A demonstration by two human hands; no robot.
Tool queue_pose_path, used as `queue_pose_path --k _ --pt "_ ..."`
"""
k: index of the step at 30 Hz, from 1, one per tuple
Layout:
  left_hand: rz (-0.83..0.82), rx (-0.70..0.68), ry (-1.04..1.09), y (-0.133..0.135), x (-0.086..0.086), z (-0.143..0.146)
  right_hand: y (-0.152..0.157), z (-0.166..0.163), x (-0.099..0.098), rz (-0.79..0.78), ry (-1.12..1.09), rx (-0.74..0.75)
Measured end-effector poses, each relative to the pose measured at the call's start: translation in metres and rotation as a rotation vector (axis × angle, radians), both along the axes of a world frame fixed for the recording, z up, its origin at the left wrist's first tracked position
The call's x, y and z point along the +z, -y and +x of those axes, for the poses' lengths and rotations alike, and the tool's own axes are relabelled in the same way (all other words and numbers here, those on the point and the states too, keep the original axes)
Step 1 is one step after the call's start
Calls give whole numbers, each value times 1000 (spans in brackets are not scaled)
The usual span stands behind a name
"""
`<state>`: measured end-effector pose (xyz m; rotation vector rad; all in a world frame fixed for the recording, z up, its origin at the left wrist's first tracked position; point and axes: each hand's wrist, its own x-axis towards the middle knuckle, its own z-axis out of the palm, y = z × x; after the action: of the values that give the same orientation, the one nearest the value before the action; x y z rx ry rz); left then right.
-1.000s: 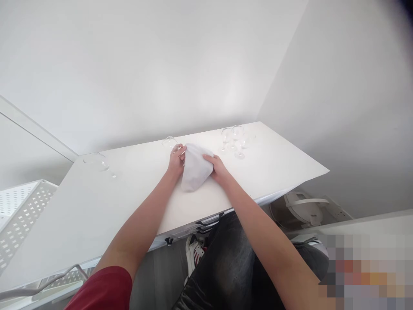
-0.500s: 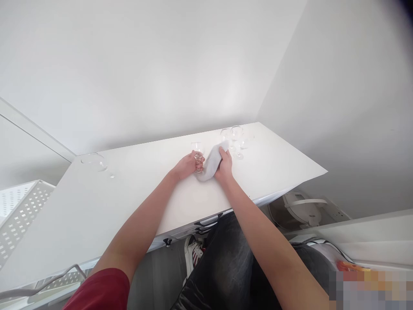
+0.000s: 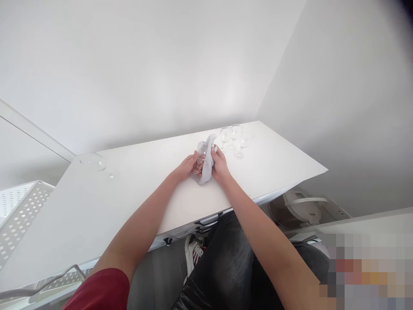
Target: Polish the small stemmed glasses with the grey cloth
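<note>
My left hand (image 3: pixel 189 166) is closed around the stem of a clear stemmed glass (image 3: pixel 201 148), which leans to the right with its bowl up. In my right hand (image 3: pixel 219 162) is a light grey cloth (image 3: pixel 208 165), pressed against the right side of the glass's bowl. The cloth's lower end hangs by the glass's foot, and part of the glass is hidden behind it. Just beyond my right hand, several clear stemmed glasses (image 3: pixel 237 132) stand together on the white table (image 3: pixel 129 189).
More clear glassware (image 3: pixel 100 163) is at the table's far left. White perforated shelving (image 3: pixel 22 224) stands beside the left edge. White walls (image 3: pixel 180 77) rise behind and to the right. A round white appliance (image 3: pixel 303 206) sits below the right edge.
The cloth has moved left from beside the glass onto its bowl, with my right hand following. The glass has tilted from upright towards the right.
</note>
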<state>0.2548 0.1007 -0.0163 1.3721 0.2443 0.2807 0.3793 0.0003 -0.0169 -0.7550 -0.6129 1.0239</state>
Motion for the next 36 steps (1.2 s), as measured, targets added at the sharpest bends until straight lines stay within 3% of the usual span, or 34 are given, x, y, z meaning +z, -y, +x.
queue_pose_path --k 8,13,15,20,23,31,36 --pt "-37 -83 -102 -2 1 -1 2 -2 0 -8 26 131" --pt "211 190 -4 2 -6 5 -4 -9 -6 -85 3 -81" --pt "268 230 20 3 -8 7 -6 -7 -7 -86 -72 -129" --pt "121 45 -2 4 -5 2 -10 4 -12 -255 -160 -240" --pt "56 -65 -32 4 -1 -1 -12 9 -14 -219 -144 -318" --pt "-25 49 3 -3 0 -2 0 15 -11 -49 -170 36" --pt "-79 -10 12 -10 -1 -3 4 8 -12 -13 -92 188"
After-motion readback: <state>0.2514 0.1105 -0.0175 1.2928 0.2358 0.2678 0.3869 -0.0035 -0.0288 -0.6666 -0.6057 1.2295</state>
